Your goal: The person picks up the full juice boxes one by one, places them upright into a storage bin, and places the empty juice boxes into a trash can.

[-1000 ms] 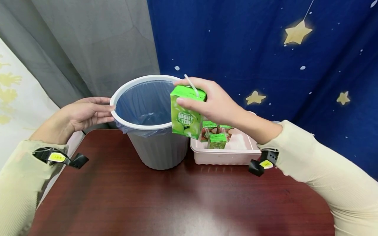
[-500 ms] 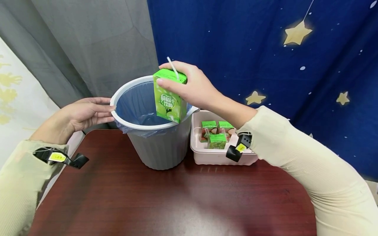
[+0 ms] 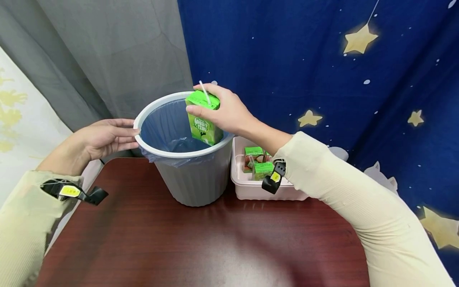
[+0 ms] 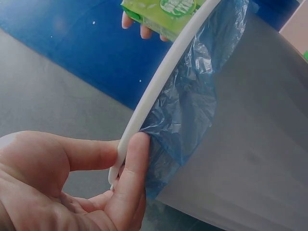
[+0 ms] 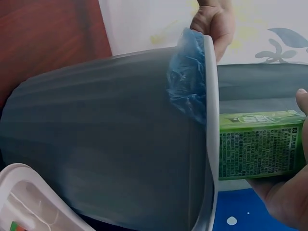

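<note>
1. The right hand [image 3: 226,111] has its grip closed round the top of a green juice carton [image 3: 202,118], thumb on the near face and fingers over the far side.
2. The carton stands upright, its lower part already inside the mouth of the grey bin [image 3: 191,179], close to the right part of the white rim [image 3: 143,113]; a white straw [image 3: 204,92] sticks up from its top.
3. The left hand [image 3: 98,139] rests against the left side of the rim, its grip spread, with straight fingers touching the white ring and the blue bag liner [image 4: 185,110] folded over it.
4. The bin stands near the far edge of the dark red desk [image 3: 201,243].
5. Just beside the bin, to its right, sits a pale pink tray [image 3: 251,189] with more small green-topped cartons [image 3: 259,161] in it, partly hidden by the right sleeve [image 3: 344,199].
</note>
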A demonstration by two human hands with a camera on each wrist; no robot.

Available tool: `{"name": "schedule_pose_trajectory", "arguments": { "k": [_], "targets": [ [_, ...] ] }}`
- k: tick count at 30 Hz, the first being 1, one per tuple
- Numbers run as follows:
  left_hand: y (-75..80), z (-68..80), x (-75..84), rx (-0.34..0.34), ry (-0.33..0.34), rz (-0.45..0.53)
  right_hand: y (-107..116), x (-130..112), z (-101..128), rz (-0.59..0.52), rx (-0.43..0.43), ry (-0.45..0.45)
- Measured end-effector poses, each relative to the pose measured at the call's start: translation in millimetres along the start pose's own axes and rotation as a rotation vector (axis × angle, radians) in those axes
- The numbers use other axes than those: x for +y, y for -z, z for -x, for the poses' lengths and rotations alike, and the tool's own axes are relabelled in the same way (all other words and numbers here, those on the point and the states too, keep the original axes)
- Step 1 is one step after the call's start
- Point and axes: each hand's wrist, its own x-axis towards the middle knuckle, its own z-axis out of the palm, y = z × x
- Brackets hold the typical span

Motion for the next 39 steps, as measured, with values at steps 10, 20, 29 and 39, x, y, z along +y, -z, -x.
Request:
{"name": "schedule_pose_trajectory", "arguments": {
  "k": [10, 20, 29, 39],
  "targets": [
    [0.0, -0.1, -0.4, -0.002, 0.001, 0.005, -2.5, 4.3, 4.1, 0.037, -0.044, -0.083],
    [-0.2, 0.0, -1.5, -0.006, 0.013, 0.013, 1.7, 15.6, 20.9, 0.093, -0.108, -0.052],
    [-0.7, 1.2, -1.2, -0.007, 0.014, 0.005, 12.0, 17.8, 31.1, 0.144, -0.111, -0.029],
    [-1.1, 3.0, -2.2, 0.023, 0.009, -0.094, 37.7, 14.4, 52.1, 0.221, -0.116, -0.027]
  ]
}}
